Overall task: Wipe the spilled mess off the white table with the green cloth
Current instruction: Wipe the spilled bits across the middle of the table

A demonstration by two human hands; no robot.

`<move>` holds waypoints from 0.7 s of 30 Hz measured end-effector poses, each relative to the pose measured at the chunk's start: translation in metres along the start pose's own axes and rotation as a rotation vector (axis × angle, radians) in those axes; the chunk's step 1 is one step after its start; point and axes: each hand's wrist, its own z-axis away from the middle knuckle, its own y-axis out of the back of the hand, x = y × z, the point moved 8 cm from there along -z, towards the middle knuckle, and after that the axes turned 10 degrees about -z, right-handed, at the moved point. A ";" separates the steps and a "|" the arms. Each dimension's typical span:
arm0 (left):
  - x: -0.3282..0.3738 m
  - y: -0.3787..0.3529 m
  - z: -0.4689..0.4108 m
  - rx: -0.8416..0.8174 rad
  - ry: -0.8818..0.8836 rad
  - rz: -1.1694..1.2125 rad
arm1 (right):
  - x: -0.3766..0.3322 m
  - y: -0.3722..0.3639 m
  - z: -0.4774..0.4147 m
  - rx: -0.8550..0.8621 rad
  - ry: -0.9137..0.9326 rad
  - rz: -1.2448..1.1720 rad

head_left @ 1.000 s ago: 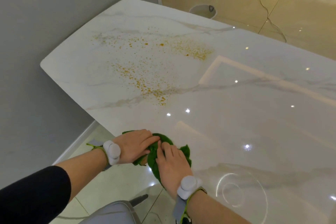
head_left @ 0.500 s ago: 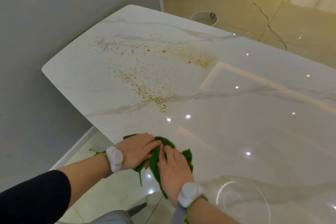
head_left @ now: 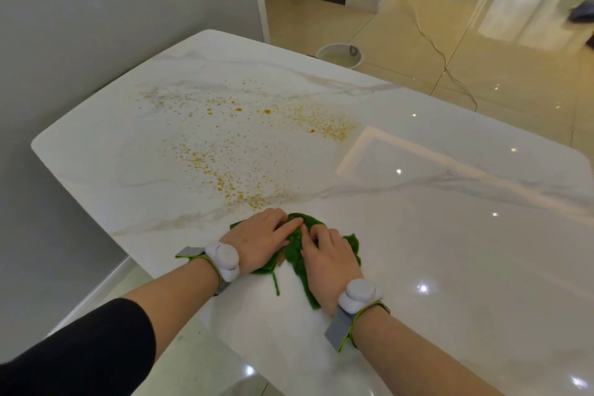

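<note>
1. Position: we find the crumpled green cloth (head_left: 297, 236) lying on the glossy white marble-veined table (head_left: 450, 251) at lower centre of the frame, near the table's near-left edge.
2. Grip: the left hand (head_left: 260, 239) lies flat with its fingers pressed onto the cloth's left part; the right hand (head_left: 331, 262) presses flat on its right part. Neither hand is clenched or pinching; both pin the cloth down. Each wrist carries a white sensor strapped on.
3. Task's thing: the spilled mess of orange-yellow specks (head_left: 244, 145) spreads across centre-left of the frame, beyond the fingers. Its nearest specks sit just beyond the left fingertips; the cloth does not yet cover any of it.
4. Progress: we judge that wiping of the spill has not begun.
5. Risks:
   - The bunched cloth offers a small contact face, so a pass could leave streaks.
   - Pushing outward could smear the specks toward upper left rather than lift them.
   - A loose cloth tail trails toward the bottom of the frame; it may drag residue across clean surface.
   - Specks at the far end demand long reach; pressure may fade there.
</note>
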 end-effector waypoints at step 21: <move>0.053 0.035 -0.207 0.102 0.069 0.009 | 0.169 0.077 -0.050 -0.056 -0.277 0.161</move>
